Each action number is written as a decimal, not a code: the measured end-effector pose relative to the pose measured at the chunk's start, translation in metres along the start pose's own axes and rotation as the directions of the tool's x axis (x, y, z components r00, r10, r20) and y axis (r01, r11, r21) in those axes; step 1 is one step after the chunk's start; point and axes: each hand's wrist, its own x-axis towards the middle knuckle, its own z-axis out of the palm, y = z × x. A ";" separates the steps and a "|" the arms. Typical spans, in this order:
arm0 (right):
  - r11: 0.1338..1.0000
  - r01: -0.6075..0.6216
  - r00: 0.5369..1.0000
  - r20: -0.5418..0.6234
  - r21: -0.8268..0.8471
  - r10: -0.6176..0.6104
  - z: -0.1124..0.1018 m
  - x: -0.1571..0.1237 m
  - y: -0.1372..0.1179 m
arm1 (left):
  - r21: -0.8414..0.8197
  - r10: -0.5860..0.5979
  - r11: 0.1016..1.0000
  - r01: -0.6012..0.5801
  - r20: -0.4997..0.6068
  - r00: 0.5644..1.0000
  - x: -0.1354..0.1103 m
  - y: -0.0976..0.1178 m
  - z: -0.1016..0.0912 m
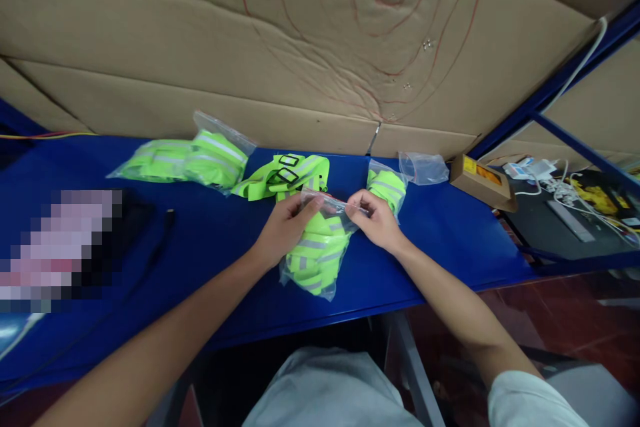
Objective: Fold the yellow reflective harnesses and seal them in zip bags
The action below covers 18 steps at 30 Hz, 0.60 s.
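A clear zip bag (317, 257) packed with neon-yellow reflective straps lies near the front of the blue table. My left hand (290, 223) pinches the left end of its top edge. At the right end of the same edge, my right hand (375, 217) has its thumb and fingers closed on the plastic. Just beyond the bag rests a loose reflective strap (287, 177) with black buckles. Another filled bag (387, 187) sits behind my right hand, and a flat clear bag (424, 168) lies to its right.
Filled bags of straps (187, 159) lie at the back left of the table (430, 260). An open cardboard box (483, 181) stands at the right end. A black cable (163, 240) runs along the left side. Cardboard (310, 80) walls the back.
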 end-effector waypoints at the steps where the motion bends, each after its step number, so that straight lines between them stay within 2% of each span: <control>1: 1.000 -0.011 1.000 0.005 -0.003 0.011 0.000 0.000 0.000 | -0.002 -0.004 1.000 0.004 -0.004 1.000 0.000 -0.001 0.000; 5: 0.999 -0.032 0.999 0.043 -0.012 0.032 0.001 0.000 0.000 | 0.019 -0.012 1.000 0.012 -0.005 1.000 0.000 -0.005 0.001; 11: 0.998 -0.046 0.998 0.035 -0.037 0.048 0.001 -0.001 -0.001 | 0.129 -0.013 0.992 0.009 0.024 1.000 0.000 -0.010 -0.002; 18: 0.998 -0.061 0.997 0.051 -0.011 0.062 0.001 0.001 0.001 | 0.198 0.058 0.978 -0.072 0.078 0.995 0.002 -0.015 -0.001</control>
